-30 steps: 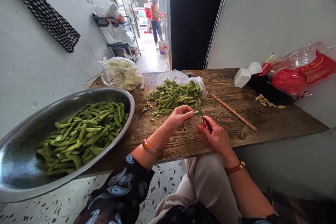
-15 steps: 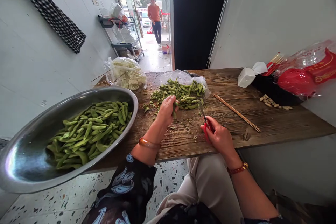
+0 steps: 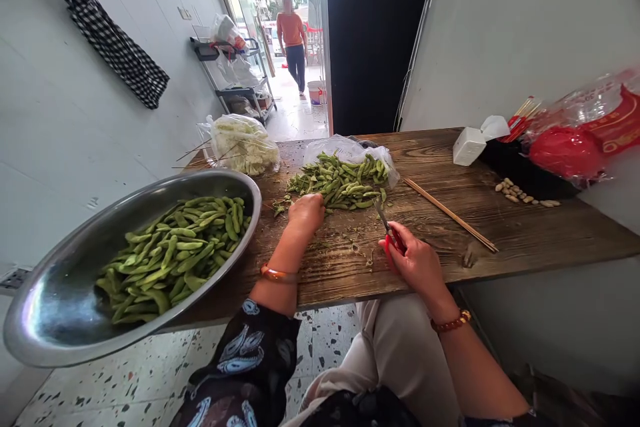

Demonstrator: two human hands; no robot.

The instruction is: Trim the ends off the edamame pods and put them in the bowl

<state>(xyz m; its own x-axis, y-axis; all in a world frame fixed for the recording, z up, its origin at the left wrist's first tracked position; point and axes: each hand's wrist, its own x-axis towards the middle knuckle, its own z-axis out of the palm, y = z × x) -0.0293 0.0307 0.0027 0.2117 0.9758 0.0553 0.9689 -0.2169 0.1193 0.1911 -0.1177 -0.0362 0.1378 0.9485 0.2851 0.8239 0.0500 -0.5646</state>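
My right hand (image 3: 419,263) is wrapped round the red handles of a pair of scissors (image 3: 383,217), whose blades point up and away over the table. To the left, my left hand (image 3: 306,215) is closed at the near edge of a heap of green soybean pods (image 3: 345,180). Its fingertips face away from me, so what they hold is hidden. The heap lies partly on a clear plastic bag (image 3: 385,157). A large steel basin (image 3: 65,280) stands at the left, tilted in view, with many soybean pods (image 3: 175,253) in it.
On the wooden table (image 3: 435,147) are skewers (image 3: 450,215), a bag of pale vegetable (image 3: 243,143), peanuts (image 3: 520,193), a white tissue pack (image 3: 469,147) and a red plastic package (image 3: 565,153). A person (image 3: 294,40) stands in the doorway beyond, near a shelf cart (image 3: 235,90).
My left hand has moved slightly left and down, and the green pod seen in it before is out of sight. The scissors have shifted slightly left. The person in the doorway has changed stance.
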